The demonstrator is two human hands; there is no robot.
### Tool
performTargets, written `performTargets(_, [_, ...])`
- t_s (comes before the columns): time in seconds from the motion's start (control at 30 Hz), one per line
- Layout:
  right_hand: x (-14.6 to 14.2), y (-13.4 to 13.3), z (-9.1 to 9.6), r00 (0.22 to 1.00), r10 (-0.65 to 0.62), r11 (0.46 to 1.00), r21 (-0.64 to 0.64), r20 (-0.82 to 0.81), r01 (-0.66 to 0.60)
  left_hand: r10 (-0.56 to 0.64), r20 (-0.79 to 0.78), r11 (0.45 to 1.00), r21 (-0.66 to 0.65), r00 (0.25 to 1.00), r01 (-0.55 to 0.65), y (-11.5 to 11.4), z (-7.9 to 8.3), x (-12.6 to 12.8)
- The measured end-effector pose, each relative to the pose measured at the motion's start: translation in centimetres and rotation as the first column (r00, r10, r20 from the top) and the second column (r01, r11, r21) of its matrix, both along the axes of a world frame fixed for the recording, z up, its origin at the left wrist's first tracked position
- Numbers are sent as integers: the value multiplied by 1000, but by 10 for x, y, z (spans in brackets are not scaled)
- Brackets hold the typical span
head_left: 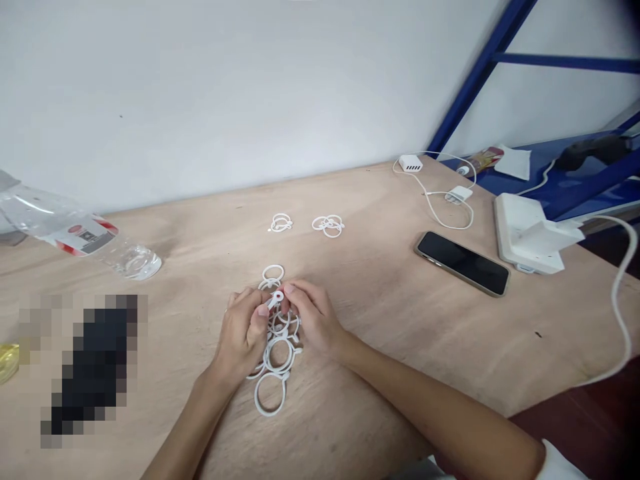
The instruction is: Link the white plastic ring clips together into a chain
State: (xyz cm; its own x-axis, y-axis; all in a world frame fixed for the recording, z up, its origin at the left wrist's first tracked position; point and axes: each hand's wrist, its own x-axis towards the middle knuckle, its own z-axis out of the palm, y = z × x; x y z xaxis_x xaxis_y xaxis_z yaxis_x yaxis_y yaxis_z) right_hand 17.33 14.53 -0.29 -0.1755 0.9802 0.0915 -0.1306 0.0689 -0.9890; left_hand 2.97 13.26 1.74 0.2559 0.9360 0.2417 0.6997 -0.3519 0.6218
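A small white plastic ring clip [275,299] is pinched between my two hands, just above the pile. My left hand [245,327] holds it from the left with thumb and fingers closed. From the right, my right hand [315,310] has its fingertips closed on the same piece; part of the grip is hidden. Below and around both hands lies a loose strip of white plastic rings [271,395] with little tabs, some overlapping. Farther back sit two small clusters of similar rings, a left cluster [281,223] and a right cluster [329,225].
A clear plastic bottle [83,230] lies at the left, above a dark pixelated patch. On the right are a phone [463,263], a white power strip [527,233] with a plug, and white chargers [411,163] with a looping cable. A blue metal frame [480,80] stands beyond.
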Motion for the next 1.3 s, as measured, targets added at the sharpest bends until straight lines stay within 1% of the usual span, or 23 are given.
performTargets(0.07, [-1, -1, 1, 1000, 5, 1000, -8, -4, -5, 5, 19, 1000, -4, 1000, -4, -1, 1, -1])
performTargets(0.17, [-2, -2, 4, 1000, 17, 1000, -20, -23, -18, 12, 55, 1000, 24, 998, -13, -3, 2, -1])
performTargets(0.3, [-4, -3, 3, 998, 33, 999, -36, -49, -34, 12, 31, 999, 35, 999, -13, -2, 2, -2])
performTargets(0.4, [-4, -2, 1, 999, 32, 999, -9, 20, -32, 7, 17, 999, 39, 1000, -7, 0, -1, -3])
performTargets(0.5, [-1, -2, 4, 995, 41, 999, 21, 91, -43, -23, 30, 999, 48, 999, 22, 0, -4, -3])
performTargets(0.6, [4, 0, 10, 984, 119, 993, 6, 132, -121, -35, 19, 998, 51, 999, 34, -1, -7, -5])
performTargets(0.67, [11, 7, 13, 964, 158, 986, 11, 216, -164, -22, 2, 996, 81, 1000, 22, -1, -9, -5])
performTargets(0.7, [16, 13, 14, 944, 117, 990, 42, 308, -137, -12, -3, 994, 104, 1000, 13, -1, -10, -6])
performTargets(0.73, [23, 23, 14, 913, 36, 993, 92, 406, -80, -5, -9, 992, 124, 1000, 7, -1, -10, -6])
performTargets(0.77, [31, 34, 13, 855, -94, 985, 170, 511, 7, -1, -16, 990, 140, 1000, 3, -1, -10, -6])
performTargets(0.8, [40, 47, 12, 735, -261, 956, 273, 626, 107, 0, -24, 989, 147, 1000, 4, -1, -10, -6])
performTargets(0.83, [50, 62, 11, 671, -348, 931, 323, 654, 168, -2, -34, 989, 147, 999, 7, -1, -10, -6])
performTargets(0.9, [70, 92, 7, 579, -443, 894, 383, 685, 232, -2, -53, 991, 133, 999, 9, -1, -8, -5])
performTargets(0.93, [79, 105, 6, 536, -463, 885, 399, 706, 239, 0, -61, 992, 123, 998, 7, -1, -8, -5])
performTargets(1.0, [93, 125, 2, 475, -454, 891, 399, 754, 218, 14, -76, 993, 120, 997, -4, -3, -8, -3])
performTargets(1.07, [100, 136, 0, 441, -429, 903, 390, 789, 181, 40, -94, 990, 135, 995, -27, -5, -8, -2])
performTargets(1.17, [100, 141, 1, 428, -420, 905, 404, 800, 133, 69, -94, 988, 145, 993, -55, -8, -9, -1])
performTargets(1.23, [97, 139, 4, 445, -439, 892, 436, 781, 115, 71, -69, 988, 139, 995, -61, -8, -10, 0])
performTargets(1.3, [90, 132, 8, 484, -450, 879, 466, 750, 95, 74, -42, 988, 140, 996, -67, -8, -11, -1])
